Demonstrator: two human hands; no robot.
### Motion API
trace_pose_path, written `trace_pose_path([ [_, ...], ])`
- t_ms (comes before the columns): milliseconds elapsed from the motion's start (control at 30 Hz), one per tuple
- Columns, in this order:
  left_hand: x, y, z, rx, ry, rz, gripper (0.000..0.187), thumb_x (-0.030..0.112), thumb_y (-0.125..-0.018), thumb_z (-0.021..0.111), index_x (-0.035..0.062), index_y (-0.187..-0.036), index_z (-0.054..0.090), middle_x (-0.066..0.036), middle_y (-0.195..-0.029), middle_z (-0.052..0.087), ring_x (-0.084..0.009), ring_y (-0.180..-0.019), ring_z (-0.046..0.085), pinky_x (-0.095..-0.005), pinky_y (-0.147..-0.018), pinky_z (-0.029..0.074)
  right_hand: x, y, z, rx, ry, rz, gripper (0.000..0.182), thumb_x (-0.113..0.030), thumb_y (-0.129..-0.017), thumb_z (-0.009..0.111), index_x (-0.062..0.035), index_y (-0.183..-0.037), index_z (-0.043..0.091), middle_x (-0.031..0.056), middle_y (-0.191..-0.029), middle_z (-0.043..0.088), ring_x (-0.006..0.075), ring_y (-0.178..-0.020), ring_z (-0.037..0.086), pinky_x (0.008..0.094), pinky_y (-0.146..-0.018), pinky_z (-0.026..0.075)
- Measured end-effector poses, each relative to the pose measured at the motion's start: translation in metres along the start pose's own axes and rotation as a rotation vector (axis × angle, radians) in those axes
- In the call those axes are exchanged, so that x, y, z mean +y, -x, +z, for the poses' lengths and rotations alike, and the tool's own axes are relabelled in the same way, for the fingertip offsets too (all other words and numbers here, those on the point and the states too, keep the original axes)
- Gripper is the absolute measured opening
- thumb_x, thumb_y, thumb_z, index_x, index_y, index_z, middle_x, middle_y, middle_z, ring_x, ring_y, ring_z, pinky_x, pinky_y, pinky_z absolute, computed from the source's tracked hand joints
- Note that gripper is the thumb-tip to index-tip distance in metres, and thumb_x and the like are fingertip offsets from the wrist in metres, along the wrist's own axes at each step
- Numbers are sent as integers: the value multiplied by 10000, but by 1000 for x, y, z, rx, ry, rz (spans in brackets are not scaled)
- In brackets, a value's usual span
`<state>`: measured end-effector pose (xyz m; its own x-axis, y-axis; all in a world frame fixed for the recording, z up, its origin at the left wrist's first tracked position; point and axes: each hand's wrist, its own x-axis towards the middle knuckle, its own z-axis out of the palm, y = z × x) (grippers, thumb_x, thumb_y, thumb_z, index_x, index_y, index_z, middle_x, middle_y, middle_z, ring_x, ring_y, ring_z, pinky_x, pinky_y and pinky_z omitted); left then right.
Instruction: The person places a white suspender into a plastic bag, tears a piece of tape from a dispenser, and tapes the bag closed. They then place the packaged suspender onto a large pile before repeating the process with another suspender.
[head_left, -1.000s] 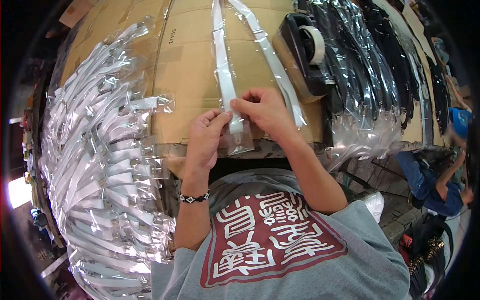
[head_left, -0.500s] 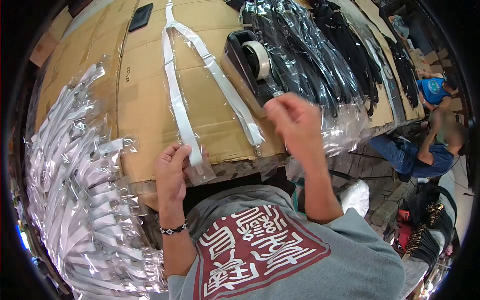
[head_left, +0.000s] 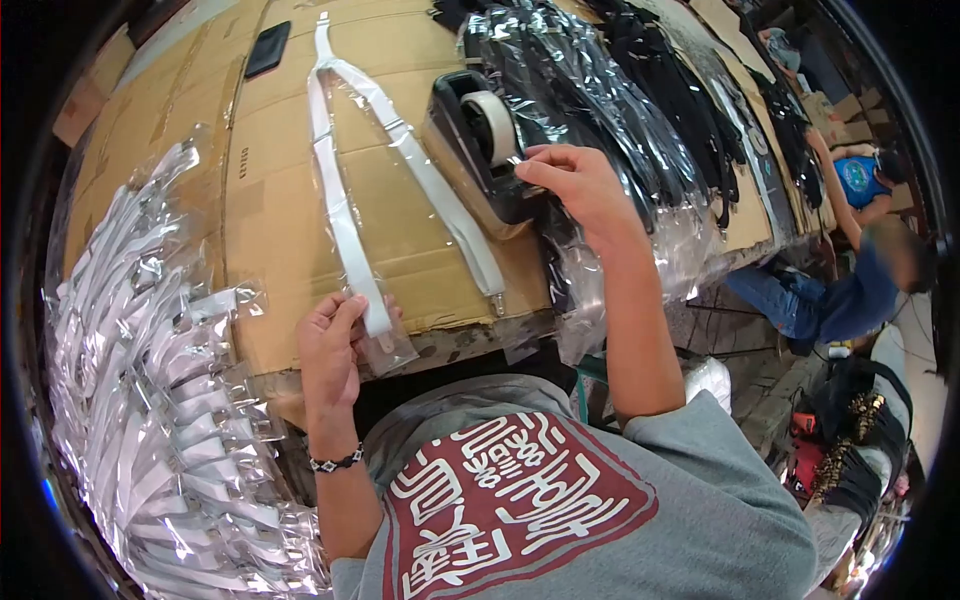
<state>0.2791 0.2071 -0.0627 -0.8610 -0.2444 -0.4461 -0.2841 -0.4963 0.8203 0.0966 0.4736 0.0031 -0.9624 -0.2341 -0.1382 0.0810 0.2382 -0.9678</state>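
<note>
White suspenders [head_left: 345, 215] lie in a clear plastic sleeve on the cardboard-covered table [head_left: 270, 200], forked toward me. My left hand [head_left: 332, 338] pinches the end of the left strap and its sleeve at the table's front edge. The right strap ends in a metal clip near that edge. Beside the suspenders stands a black tape dispenser [head_left: 462, 165] with a roll of clear tape [head_left: 492, 125]. My right hand [head_left: 575, 180] is over the dispenser's front end, thumb and forefinger pressed together; whatever is between them is too small to make out.
Bagged white suspenders [head_left: 150, 400] are heaped at the left. A black phone [head_left: 268, 48] lies at the far side. Bagged black straps [head_left: 600, 120] cover the right of the table. Beyond them sit two people, one in a dark blue shirt [head_left: 860, 290].
My right hand has moved up and left to the dispenser's front end. The view has shifted slightly. My left hand keeps its grip. The dark-shirted person's arm now reaches toward the table.
</note>
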Motion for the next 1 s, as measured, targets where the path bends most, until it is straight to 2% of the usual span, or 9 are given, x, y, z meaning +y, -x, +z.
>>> trace_pose_path([
  [33,-1,-1,-1,-12,0,-1,171,100,-964,609,-56,-1033,620,-202,-982,726,-265,-876,742,-349,-788,610,-2,1,0,5,-76,22,212,-203,-832,782,3,-863,741,-2,-774,658,71,-760,561,241,-713,427],
  [167,2,1,1,-10,-9,1,180,103,-972,595,-61,-1039,627,-191,-979,727,-256,-868,740,-333,-798,603,-15,2,-2,13,-83,123,159,-167,-837,783,-13,-862,748,1,-822,670,86,-788,570,257,-756,425],
  [267,2,1,0,-8,-4,3,184,98,-974,586,-64,-1050,627,-185,-977,728,-250,-870,739,-325,-807,599,-12,8,-5,-25,-118,72,305,-220,-836,794,-10,-1052,744,2,-911,721,73,-869,611,263,-812,420],
  [467,1,0,-2,-5,6,-8,196,102,-973,598,-65,-1073,618,-208,-1000,729,-267,-886,745,-342,-798,607,-2,31,-11,15,-155,81,321,-237,-836,802,-19,-1065,744,20,-954,735,78,-898,631,265,-798,428],
  [667,2,0,-2,-4,4,-20,190,99,-975,595,-59,-1078,618,-206,-1004,728,-268,-890,746,-346,-794,613,5,38,-5,117,-159,76,269,-226,-838,807,-15,-998,758,30,-959,739,77,-871,635,255,-750,447],
  [1000,1,0,-1,-4,-11,-6,204,111,-977,603,-64,-1082,619,-213,-1019,728,-274,-910,747,-352,-789,615,7,49,-6,108,-181,156,184,-195,-870,766,-35,-960,770,19,-932,754,64,-841,628,246,-710,433],
])
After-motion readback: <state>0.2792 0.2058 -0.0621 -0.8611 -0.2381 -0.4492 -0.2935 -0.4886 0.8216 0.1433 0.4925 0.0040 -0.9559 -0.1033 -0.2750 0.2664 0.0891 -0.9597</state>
